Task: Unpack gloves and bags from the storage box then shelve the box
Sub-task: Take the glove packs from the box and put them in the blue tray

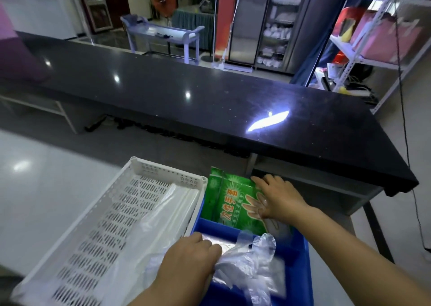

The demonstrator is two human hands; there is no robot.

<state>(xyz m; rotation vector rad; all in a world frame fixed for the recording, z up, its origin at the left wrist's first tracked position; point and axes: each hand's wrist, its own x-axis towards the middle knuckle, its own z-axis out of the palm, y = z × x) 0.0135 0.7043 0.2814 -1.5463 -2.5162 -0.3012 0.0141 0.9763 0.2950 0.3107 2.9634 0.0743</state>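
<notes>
Left hand (189,256) clutched loose clear gloves (254,256) in near compartment of blue storage box (303,270); green glove packets (231,200) stood upright just beyond, right hand (279,198) gripping their right edge.

A glossy white counter (46,200) fills the near left. A white perforated basket (163,172) rests on it, running from the near left towards the far right. Just right of the basket, touching its side, sits a blue box (217,229). Beyond both stretches a higher, polished black counter (210,91).
</notes>
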